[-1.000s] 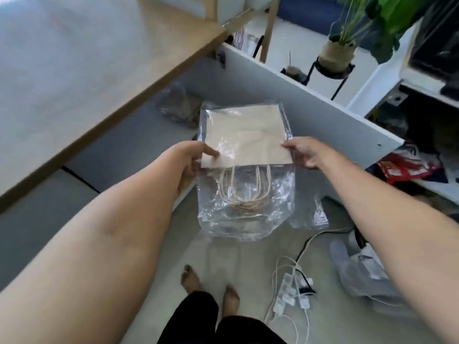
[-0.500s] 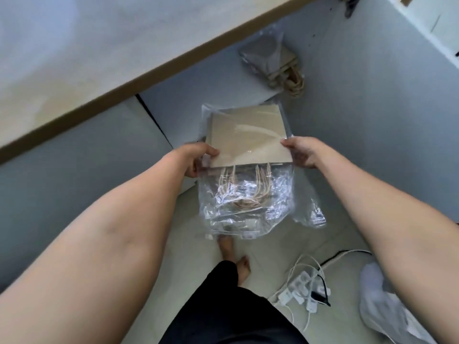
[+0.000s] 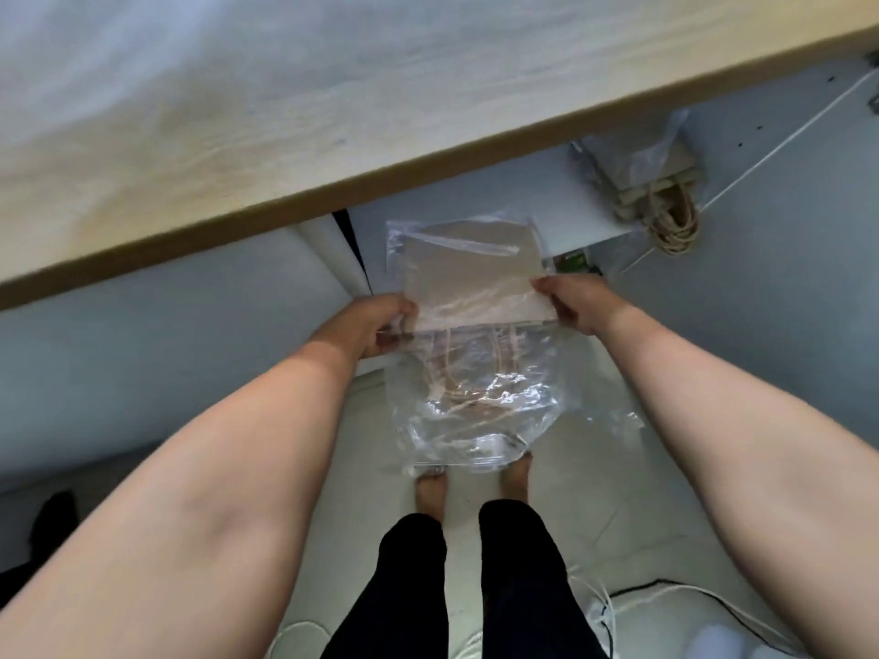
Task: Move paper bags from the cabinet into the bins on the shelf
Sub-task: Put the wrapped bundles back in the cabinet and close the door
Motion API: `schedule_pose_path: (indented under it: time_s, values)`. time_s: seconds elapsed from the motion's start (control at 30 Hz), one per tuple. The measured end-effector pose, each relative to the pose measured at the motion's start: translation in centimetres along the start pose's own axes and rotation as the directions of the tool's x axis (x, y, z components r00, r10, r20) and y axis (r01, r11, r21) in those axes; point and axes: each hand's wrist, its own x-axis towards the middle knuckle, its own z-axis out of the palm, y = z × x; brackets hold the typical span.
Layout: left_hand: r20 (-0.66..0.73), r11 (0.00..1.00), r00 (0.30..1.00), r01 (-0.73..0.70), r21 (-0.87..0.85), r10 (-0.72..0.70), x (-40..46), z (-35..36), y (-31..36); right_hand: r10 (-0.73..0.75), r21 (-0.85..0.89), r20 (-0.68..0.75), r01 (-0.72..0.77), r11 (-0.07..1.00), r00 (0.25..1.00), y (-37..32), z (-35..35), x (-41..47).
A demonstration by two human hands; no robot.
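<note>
The left hand (image 3: pixel 368 328) is pinching the left edge of a pack of paper bags (image 3: pixel 471 278), fingers closed on it. The right hand (image 3: pixel 575 304) is gripping the right edge of the same pack in the same way, thumb on top. Both are holding the pack flat in the air, out in front of the body and just below the front edge of the worktop (image 3: pixel 333 111).

The pack is sitting inside a clear plastic sleeve (image 3: pixel 475 401). The sleeve's loose end is hanging down toward the person's bare feet (image 3: pixel 430 492), and the bags' cord handles are showing through it.

Further out, a second bundle of paper bags (image 3: pixel 666 192) is lying in the open cabinet (image 3: pixel 475 197) under the worktop, also partly wrapped in plastic, with its cord handles spilling forward. It is well apart from both hands and is not being touched.

White cables (image 3: pixel 594 606) are trailing across the pale floor near the feet.

Assessment: the task appears to be at an early-to-middle stage. One pack is out of the cabinet and in hand but not yet delivered. Neither the shelf nor the bins are in view, so what they already contain cannot be told. At least the second bundle is still waiting to be moved.
</note>
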Motion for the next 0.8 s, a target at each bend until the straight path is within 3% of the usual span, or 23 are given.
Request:
schedule_pose_path:
  time_s: [0.2,0.43,0.7,0.8]
  values:
    - [-0.171,0.985,0.985,-0.051,-0.163,0.023,2.4,2.4,0.5,-0.043,-0.087,-0.012,0.042,0.995,0.999,-1.9,-0.6,3.7]
    - [-0.200,0.973,0.980,-0.054,-0.224,0.008,3.7,4.1,3.5,-0.072,-0.268,0.022,0.076,0.960,0.997,-6.6,-0.4,5.9]
    - [-0.255,0.961,0.964,-0.133,-0.242,0.069,5.9,4.1,7.0,-0.164,-0.158,0.157,0.189,0.969,0.974,-9.8,1.1,7.9]
    - [-0.310,0.960,0.947,-0.163,-0.228,0.087,6.3,4.2,8.2,-0.227,-0.223,0.198,0.269,0.937,0.954,-10.6,1.5,8.9]
